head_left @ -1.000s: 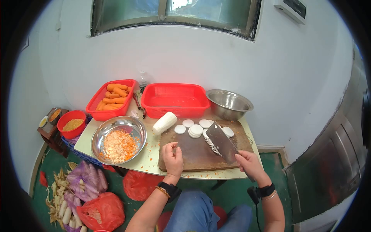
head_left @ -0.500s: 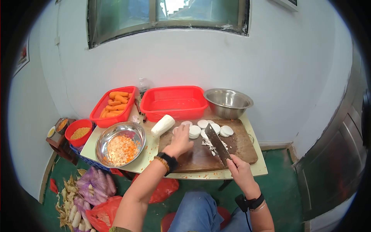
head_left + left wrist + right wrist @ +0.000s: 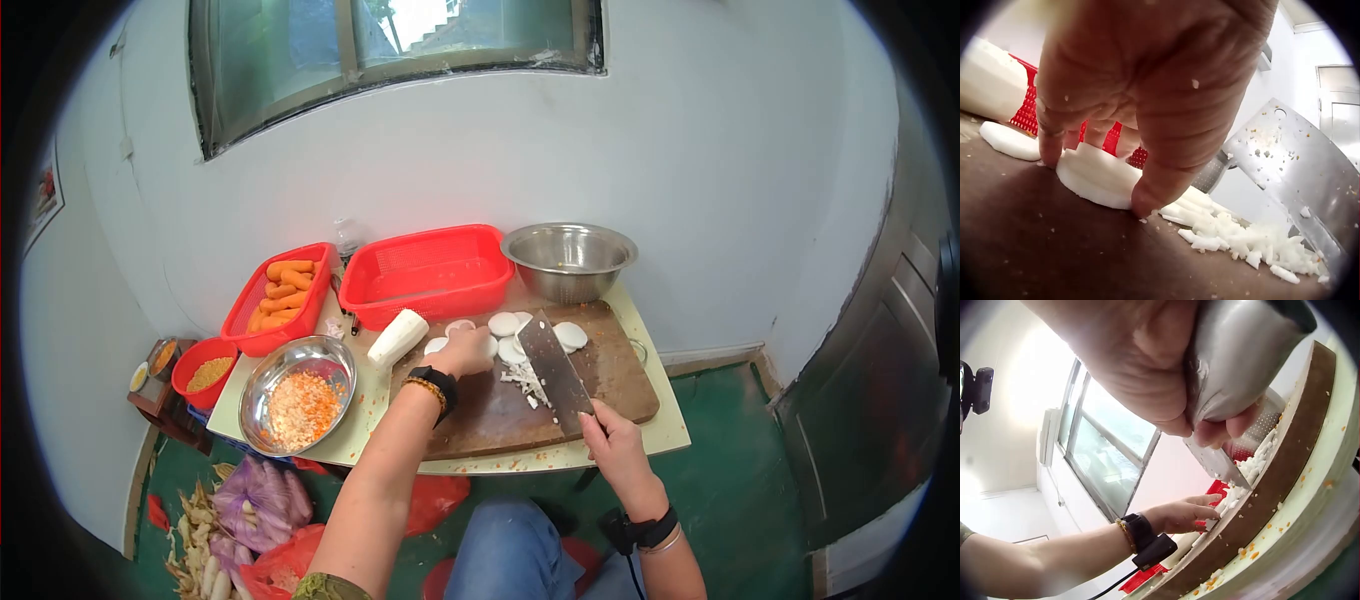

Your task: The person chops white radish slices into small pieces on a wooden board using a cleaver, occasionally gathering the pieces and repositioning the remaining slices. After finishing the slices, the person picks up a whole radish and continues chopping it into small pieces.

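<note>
My left hand (image 3: 465,353) reaches down to the wooden cutting board (image 3: 480,422). In the left wrist view its thumb and fingers grip a small stack of round white radish slices (image 3: 1094,182) from both sides. My right hand (image 3: 622,450) holds a cleaver (image 3: 556,368) by its handle, the blade tilted and its lower edge at the board. Beside the blade lies a pile of chopped radish (image 3: 1260,240). More white slices (image 3: 570,335) lie behind the cleaver. A peeled radish piece (image 3: 398,338) rests at the board's left edge.
A steel bowl of chopped orange and pale bits (image 3: 347,405) stands left. Behind are a red basket of carrots (image 3: 230,325), another red basket (image 3: 350,300) and a deep steel bowl (image 3: 580,283). Bags of vegetables (image 3: 262,505) lie on the floor.
My left hand has moved from the board's front left toward the slices at the back and gripped some. The cleaver stays in my right hand, with its blade beside the chopped pile.
</note>
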`<state>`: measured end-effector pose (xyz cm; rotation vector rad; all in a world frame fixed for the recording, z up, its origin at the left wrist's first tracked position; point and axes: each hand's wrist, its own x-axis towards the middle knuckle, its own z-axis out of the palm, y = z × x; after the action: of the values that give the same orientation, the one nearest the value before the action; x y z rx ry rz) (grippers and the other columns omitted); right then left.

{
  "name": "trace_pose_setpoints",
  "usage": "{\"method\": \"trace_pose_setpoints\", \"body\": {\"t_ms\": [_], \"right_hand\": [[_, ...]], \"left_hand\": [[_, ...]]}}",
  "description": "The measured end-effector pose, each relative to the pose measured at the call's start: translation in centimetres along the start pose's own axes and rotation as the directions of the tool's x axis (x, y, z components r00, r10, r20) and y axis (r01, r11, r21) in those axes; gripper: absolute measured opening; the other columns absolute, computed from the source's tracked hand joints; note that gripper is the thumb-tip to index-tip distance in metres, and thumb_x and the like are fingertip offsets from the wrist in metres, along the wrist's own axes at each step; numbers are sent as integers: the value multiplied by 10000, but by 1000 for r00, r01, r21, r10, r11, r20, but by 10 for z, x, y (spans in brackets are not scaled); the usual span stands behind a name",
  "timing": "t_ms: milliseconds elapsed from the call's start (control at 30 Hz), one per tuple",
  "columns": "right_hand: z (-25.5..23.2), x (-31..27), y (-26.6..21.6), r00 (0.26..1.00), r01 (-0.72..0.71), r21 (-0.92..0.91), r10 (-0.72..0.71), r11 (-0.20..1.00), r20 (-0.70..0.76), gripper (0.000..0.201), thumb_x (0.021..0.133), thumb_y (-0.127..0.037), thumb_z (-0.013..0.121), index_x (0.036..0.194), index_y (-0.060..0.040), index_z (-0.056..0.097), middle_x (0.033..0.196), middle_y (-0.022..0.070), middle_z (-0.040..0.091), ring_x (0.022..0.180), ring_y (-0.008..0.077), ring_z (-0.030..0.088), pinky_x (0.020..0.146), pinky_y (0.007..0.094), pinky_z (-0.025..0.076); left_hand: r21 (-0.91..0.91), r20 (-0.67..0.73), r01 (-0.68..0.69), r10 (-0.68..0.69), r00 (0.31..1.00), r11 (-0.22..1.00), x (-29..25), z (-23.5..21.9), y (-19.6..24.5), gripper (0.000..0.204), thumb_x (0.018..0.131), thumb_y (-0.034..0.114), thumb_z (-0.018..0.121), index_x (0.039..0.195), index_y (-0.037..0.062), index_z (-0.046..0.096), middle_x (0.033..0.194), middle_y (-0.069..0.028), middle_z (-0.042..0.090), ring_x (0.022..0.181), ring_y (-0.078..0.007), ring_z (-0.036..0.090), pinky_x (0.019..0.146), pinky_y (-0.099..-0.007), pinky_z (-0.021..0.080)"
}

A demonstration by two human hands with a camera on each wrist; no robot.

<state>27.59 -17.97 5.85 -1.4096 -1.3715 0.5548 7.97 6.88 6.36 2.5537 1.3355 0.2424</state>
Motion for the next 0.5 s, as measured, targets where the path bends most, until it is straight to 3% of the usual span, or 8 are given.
{"method": "trace_pose_setpoints", "body": {"t_ms": [67, 133, 267, 367, 433, 500], "right_hand": [[-2, 1, -2, 1000, -28, 30, 28, 999, -5, 193, 962, -169, 560, 1067, -14, 610, 599, 79, 541, 491, 118, 508, 479, 286, 415], [-2, -1, -2, 999, -50, 66, 51, 997, -12, 194, 961, -168, 561, 1068, -13, 609, 599, 83, 536, 490, 117, 506, 480, 290, 415], [-2, -1, -5, 998, -68, 89, 69, 994, -10, 197, 958, -163, 566, 1071, -8, 607, 599, 81, 523, 496, 107, 503, 486, 292, 412], [-3, -1, -6, 998, -59, 26, 59, 998, 3, 197, 953, -154, 569, 1077, -5, 605, 633, 114, 559, 529, 145, 538, 517, 306, 436], [1, -2, 0, 999, -20, 9, 21, 1000, -28, 197, 949, -145, 569, 1083, -3, 603, 677, 151, 588, 563, 202, 570, 547, 322, 454], [1, -3, 1, 999, -5, -15, 4, 1000, -38, 200, 946, -136, 569, 1090, -1, 600, 721, 185, 609, 599, 264, 593, 569, 336, 466]], "left_hand": [[-37, -48, -24, 22, 999, 999, 0, 6, -9, 533, 705, 238, 712, 1186, 48, 581, 1241, -266, 523, 1196, -419, 483, 1041, -445, 394], [-79, -72, -38, 33, 997, 996, 1, 7, -13, 642, 694, 272, 737, 1276, 83, 543, 1283, -246, 489, 1224, -422, 458, 1053, -432, 393], [-128, -122, 31, -47, 991, 991, -13, -5, -4, 665, 680, 284, 763, 1274, 72, 551, 1272, -264, 490, 1199, -422, 469, 1041, -427, 398], [-165, -147, 72, -97, 984, 984, -15, -5, -8, 660, 659, 298, 778, 1236, 45, 578, 1234, -277, 531, 1163, -427, 491, 1018, -441, 406], [-259, -178, 88, -137, 974, 962, -14, -1, -16, 651, 664, 314, 782, 1221, 42, 582, 1230, -272, 532, 1150, -428, 495, 1011, -441, 411], [-266, -179, 44, -95, 979, 963, -19, -5, -19, 676, 694, 317, 776, 1267, 34, 556, 1221, -265, 505, 1158, -398, 488, 991, -409, 424]]}}
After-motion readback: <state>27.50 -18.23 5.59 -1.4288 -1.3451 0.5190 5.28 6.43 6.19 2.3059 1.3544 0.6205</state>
